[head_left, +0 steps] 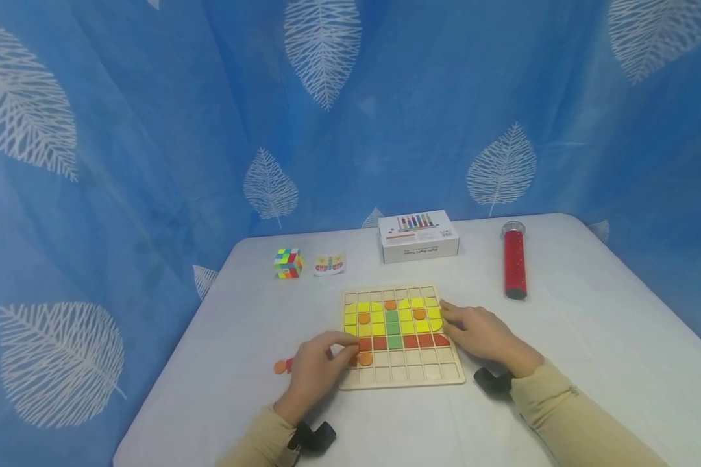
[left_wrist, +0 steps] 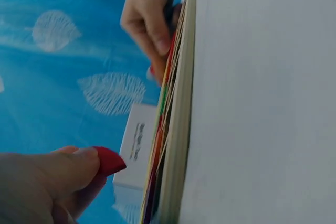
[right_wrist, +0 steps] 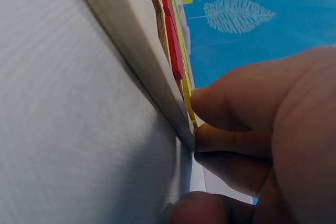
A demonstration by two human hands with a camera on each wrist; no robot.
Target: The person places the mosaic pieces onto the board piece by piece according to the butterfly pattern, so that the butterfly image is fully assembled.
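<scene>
My left hand (head_left: 317,368) is over the left edge of a wooden grid board (head_left: 411,373). Its thumb and fingertips pinch a red tile with one curved side (left_wrist: 110,161), seen plainly in the left wrist view. On the board lie yellow tiles (head_left: 363,306), a row of red tiles (head_left: 424,340), green tiles (head_left: 393,327) and several orange discs (head_left: 419,314). At the board's right edge rests my right hand (head_left: 480,329), its fingertips touching the rim beside a yellow tile (right_wrist: 188,98) and pinching nothing.
Left of the board lie a loose orange disc (head_left: 280,367) and a red piece (head_left: 289,365), partly behind my left hand. Farther back are a puzzle cube (head_left: 288,263), a butterfly picture card (head_left: 330,264), a white box (head_left: 418,237) and a red tube (head_left: 515,263).
</scene>
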